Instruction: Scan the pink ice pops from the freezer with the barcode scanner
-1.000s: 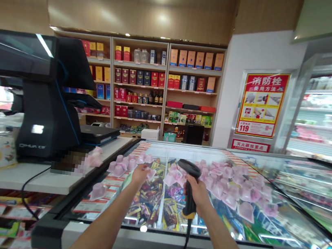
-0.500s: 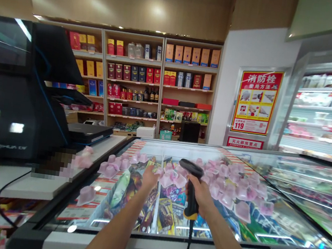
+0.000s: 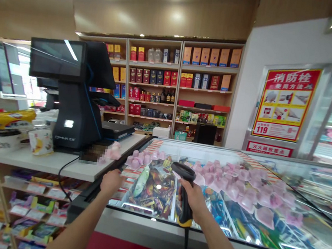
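My right hand [image 3: 191,200] is wrapped around the grip of a black and yellow barcode scanner [image 3: 185,193], with its cable hanging down over the freezer's front. At the left end of the glass-topped chest freezer [image 3: 127,222] is my left hand [image 3: 112,182], fingers curled and slightly blurred. Whatever it may hold is hidden. Pink translucent cup-shaped packs [image 3: 241,188] are spread over the glass right of the scanner. A smaller group of pink packs [image 3: 136,159] sits at the back left of the glass. Wrapped goods [image 3: 157,189] show beneath the glass.
On the counter at left stands a black checkout terminal [image 3: 77,116], with more pink packs [image 3: 113,151] beside it. A paper cup [image 3: 41,141] and yellow packets [image 3: 15,119] are farther left. Shelves of boxes and bottles [image 3: 152,77] line the back, beside a red sign [image 3: 286,102].
My left hand has moved left, from the packs near the middle to the freezer's left end, where a single pink pack lay. The view has turned left. The scanner stays in my right hand.
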A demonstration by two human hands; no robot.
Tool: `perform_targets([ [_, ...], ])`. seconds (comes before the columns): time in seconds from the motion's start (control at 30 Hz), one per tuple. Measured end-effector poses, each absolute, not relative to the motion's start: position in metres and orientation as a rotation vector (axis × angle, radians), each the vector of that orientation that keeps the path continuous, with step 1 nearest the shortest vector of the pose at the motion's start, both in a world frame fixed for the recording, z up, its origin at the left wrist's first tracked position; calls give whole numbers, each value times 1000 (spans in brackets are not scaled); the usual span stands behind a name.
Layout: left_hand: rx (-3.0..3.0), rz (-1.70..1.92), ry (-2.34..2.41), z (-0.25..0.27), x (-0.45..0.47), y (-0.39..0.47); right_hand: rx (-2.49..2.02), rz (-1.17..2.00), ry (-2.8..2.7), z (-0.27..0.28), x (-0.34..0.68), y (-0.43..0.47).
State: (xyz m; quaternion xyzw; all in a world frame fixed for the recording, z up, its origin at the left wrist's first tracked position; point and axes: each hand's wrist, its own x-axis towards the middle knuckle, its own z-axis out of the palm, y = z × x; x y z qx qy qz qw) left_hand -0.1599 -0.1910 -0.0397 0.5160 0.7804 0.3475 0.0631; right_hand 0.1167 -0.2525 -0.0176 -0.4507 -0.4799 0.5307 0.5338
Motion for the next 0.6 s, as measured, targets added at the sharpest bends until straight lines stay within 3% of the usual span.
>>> perform_targets([
  [0.3,1192,1411,1489,-24,-108,-155,-1013,1407,-1148,-10,112,-265],
  [0.6,1118,1463,1303,-18,-76,-140,-964,1446,-1181,-12,123,-264],
])
